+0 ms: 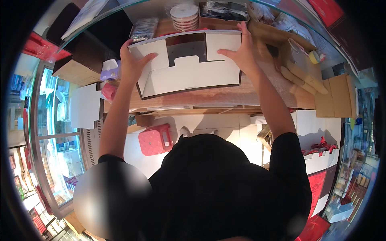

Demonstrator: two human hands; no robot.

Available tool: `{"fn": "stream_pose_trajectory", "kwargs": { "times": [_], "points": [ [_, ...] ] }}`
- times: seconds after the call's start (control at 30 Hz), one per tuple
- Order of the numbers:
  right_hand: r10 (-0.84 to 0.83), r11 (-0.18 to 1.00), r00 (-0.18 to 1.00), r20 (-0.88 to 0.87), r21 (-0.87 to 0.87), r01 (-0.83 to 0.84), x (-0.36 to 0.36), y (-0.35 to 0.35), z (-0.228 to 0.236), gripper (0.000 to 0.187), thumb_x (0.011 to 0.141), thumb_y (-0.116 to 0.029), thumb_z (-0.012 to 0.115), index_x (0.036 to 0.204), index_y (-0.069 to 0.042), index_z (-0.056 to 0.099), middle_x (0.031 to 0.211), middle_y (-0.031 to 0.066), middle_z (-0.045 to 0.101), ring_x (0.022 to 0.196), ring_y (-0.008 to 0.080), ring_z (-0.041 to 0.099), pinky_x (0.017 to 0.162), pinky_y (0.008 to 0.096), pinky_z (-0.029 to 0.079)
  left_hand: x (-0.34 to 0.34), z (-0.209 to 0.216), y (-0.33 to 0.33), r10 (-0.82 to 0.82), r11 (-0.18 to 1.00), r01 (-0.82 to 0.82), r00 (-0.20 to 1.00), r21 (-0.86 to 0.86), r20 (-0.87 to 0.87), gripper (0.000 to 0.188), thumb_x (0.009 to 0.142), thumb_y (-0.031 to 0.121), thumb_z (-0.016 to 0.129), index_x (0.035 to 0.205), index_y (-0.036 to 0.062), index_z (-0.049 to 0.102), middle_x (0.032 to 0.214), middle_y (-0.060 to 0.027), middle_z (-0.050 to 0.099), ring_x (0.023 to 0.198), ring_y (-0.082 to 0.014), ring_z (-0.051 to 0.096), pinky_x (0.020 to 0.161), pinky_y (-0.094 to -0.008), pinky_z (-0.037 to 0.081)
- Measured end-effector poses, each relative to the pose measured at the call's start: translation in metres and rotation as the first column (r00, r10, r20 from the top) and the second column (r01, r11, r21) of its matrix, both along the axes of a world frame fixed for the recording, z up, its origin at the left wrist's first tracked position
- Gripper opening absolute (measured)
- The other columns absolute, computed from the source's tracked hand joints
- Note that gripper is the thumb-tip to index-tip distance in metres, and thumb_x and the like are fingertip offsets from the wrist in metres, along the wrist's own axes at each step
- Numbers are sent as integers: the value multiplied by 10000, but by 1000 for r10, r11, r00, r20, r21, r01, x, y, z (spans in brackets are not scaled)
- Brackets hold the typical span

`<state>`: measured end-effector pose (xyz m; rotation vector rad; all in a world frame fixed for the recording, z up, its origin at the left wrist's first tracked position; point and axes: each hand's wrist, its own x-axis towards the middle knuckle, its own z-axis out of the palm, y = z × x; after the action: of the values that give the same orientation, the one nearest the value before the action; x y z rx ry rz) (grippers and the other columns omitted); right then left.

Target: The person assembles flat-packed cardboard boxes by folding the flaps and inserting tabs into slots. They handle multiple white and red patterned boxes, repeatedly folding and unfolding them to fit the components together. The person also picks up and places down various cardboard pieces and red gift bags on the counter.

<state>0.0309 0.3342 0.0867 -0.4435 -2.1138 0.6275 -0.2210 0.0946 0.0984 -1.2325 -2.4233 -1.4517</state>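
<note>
A wide white cardboard box (193,75) with dark edges is tilted toward me over the wooden table. Near its far side is a stepped cutout with a dark area showing through it. My left hand (133,64) grips the box's left end, thumb on the white face and fingers round the outside. At the opposite end my right hand (242,52) holds it the same way, thumb pressed inward and fingertips past the far corner. What lies behind the box is mostly hidden.
Beyond the box are a stack of white spools (184,15), a tray of dark packets (224,11) and clear-wrapped packets (144,29). Brown cardboard (337,96) stands at the right. A purple tissue pack (110,70) sits left. Below is a red stool (154,140).
</note>
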Motion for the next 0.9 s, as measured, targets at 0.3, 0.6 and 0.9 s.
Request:
{"fn": "stream_pose_trajectory", "kwargs": {
  "times": [0.3, 0.6, 0.9],
  "points": [
    [-130, 980, 991, -38, 145, 135, -3, -6, -4, 922, 547, -219, 851, 1289, -68, 326, 1247, 158, 383, 1141, 318, 403, 964, 410, 355, 1, -8, 9, 106, 993, -81, 944, 90, -312, 658, 647, 187, 803, 1148, 13, 415, 1172, -172, 471, 1056, -280, 499, 883, -334, 431],
    [95, 931, 993, -65, 359, -65, 12, 12, -15, 587, 652, 30, 688, 1184, -131, 501, 1327, 90, 402, 1233, 321, 363, 1000, 417, 322, -4, -4, -14, -141, 981, 191, 847, 45, -513, 531, 667, -73, 625, 1152, 100, 494, 1324, -141, 409, 1221, -337, 374, 1009, -404, 310],
    [-28, 870, 880, 474, 444, -212, 49, 16, 39, 562, 788, -278, 633, 1289, -127, 428, 1342, 111, 398, 1267, 287, 347, 1062, 429, 252, -11, 46, -36, -428, 835, 3, 633, -550, -645, 468, 836, 207, 525, 1297, 158, 464, 1387, -105, 368, 1297, -289, 308, 1079, -467, 174]
  ]
}}
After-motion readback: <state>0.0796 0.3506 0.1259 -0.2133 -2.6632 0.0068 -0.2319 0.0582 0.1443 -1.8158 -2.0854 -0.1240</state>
